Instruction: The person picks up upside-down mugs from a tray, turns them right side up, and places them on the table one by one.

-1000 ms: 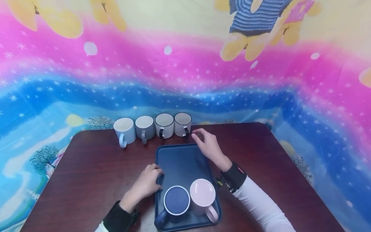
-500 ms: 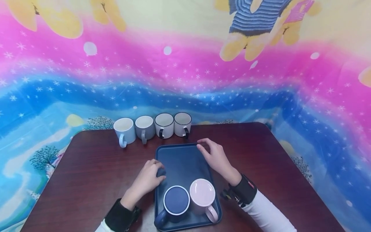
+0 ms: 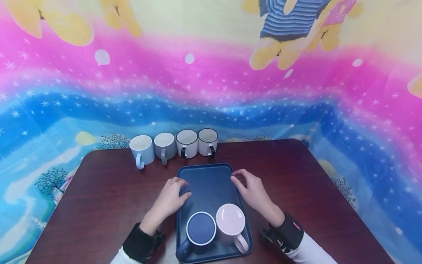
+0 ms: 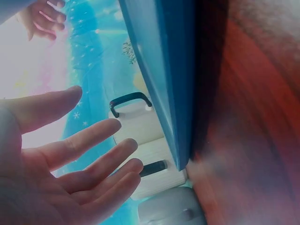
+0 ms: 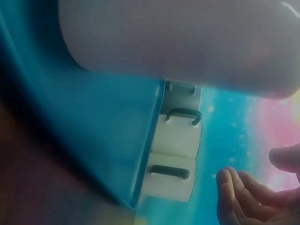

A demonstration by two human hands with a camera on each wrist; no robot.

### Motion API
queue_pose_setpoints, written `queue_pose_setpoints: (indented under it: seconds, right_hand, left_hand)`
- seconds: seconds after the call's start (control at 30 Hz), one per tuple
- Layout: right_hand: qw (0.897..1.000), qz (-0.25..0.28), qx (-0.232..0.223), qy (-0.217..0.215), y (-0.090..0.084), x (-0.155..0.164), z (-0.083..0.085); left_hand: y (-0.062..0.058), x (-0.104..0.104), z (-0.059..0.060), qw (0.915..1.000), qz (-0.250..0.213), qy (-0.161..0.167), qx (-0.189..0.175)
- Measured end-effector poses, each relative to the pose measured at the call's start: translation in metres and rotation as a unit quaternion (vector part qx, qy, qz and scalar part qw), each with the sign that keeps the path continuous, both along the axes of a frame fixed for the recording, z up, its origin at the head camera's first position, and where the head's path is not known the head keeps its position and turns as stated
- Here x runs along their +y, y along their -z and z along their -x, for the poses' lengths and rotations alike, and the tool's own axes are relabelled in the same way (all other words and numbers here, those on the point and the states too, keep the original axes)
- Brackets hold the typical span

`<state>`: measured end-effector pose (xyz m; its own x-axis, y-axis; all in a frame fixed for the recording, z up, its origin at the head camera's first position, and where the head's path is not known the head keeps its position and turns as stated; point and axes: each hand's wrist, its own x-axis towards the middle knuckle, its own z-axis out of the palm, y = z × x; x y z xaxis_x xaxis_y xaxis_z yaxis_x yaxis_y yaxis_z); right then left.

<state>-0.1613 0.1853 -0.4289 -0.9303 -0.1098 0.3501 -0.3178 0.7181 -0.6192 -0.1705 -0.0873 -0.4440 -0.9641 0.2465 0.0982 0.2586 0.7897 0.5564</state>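
A dark blue tray [image 3: 204, 183] lies on the table, with a navy mug [image 3: 201, 229] and a pink mug [image 3: 230, 222] at its near end. Over the tray's left edge is my left hand [image 3: 168, 198], fingers relaxed and apart, holding nothing. My right hand [image 3: 255, 190] hovers by the tray's right edge, its fingers loosely bent with nothing between them. In the left wrist view the fingers [image 4: 101, 140] spread beside the raised rim of the tray [image 4: 161, 70]. The right wrist view has the pink mug [image 5: 183, 42] close to the camera.
Along the table's back edge stand a light blue mug [image 3: 141, 149], a grey mug [image 3: 165, 147], and two white mugs with black handles, one at the left [image 3: 187, 143] and one at the right [image 3: 207, 142]. A printed cloth [image 3: 211, 84] hangs right behind the table [image 3: 108, 198].
My right hand has drawn back from near the rightmost white mug to the tray's right side. My left hand has shifted slightly forward along the left edge. The mugs and tray stay put.
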Motion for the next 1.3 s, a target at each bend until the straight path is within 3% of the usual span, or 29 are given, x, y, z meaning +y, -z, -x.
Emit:
queue_pose_setpoints:
  seconds: [0.5,1.0,1.3]
  right_hand:
    - [1.000,0.014,-0.021,0.013,0.010,0.005,-0.033]
    - [0.995,0.033,-0.089,0.025,0.022,0.007,-0.069]
    - [0.990,0.039,-0.132,0.039,0.017,0.014,-0.087]
  left_hand:
    - [-0.008,0.002,0.010,0.9998,-0.019,-0.011,0.001]
    - [-0.008,0.005,0.015,0.9996,-0.025,-0.016,-0.004]
    - [-0.010,0.011,0.016,0.9993,-0.030,-0.016,-0.013]
